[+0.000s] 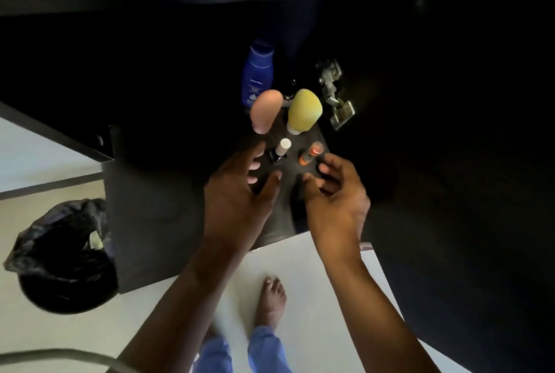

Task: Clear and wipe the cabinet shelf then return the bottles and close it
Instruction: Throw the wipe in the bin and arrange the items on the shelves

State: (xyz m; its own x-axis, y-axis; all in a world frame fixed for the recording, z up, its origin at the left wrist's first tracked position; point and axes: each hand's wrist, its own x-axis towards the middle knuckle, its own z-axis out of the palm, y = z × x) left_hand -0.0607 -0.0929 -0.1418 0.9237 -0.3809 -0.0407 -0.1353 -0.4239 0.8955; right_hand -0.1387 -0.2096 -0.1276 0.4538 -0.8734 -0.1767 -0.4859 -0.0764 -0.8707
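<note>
1. Here, the left hand [237,192] and right hand [333,192] hover open and empty over the dark cabinet shelf [186,207].
2. Just beyond the fingertips stand a small white-capped bottle [279,152] and an orange bottle [310,153].
3. Farther back stand pink [265,111], yellow [304,111] and blue [257,72] bottles.

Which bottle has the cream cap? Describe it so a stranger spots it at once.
Start at the open dark cabinet's shelf, where both hands reach in. Just beyond the left hand fingertips stands the small nail-polish bottle, left of the orange bottle. It alone pairs a squat black base with a tall cream cap.
</note>
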